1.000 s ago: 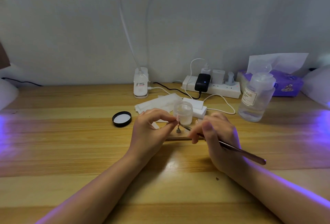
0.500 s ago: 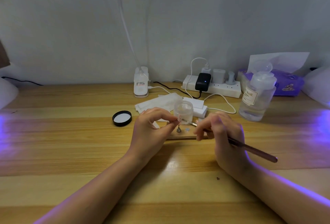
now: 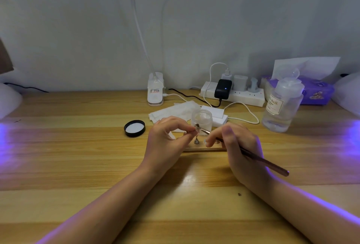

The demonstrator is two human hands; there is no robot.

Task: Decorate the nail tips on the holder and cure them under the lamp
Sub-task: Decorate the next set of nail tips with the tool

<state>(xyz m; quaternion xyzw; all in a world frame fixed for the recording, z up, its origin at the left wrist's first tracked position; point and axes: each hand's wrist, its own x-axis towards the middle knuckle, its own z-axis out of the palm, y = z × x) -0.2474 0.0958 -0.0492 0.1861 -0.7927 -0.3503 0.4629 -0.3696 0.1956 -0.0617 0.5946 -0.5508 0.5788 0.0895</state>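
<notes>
Your brush (image 3: 253, 156) tip has lifted to the nail tip (image 3: 197, 128) pinched in your left hand (image 3: 165, 142) fingers, above the holder (image 3: 204, 148) on the table (image 3: 78, 156); right hand (image 3: 239, 146) fingers clamp the brush. Brace both wrists, stroke lightly.

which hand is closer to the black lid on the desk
Left. The left hand sits just right of the black lid; the right hand is farther right, holding the brush.

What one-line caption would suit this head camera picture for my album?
Left hand pinches a nail tip while right hand brings a brush to it.
</notes>
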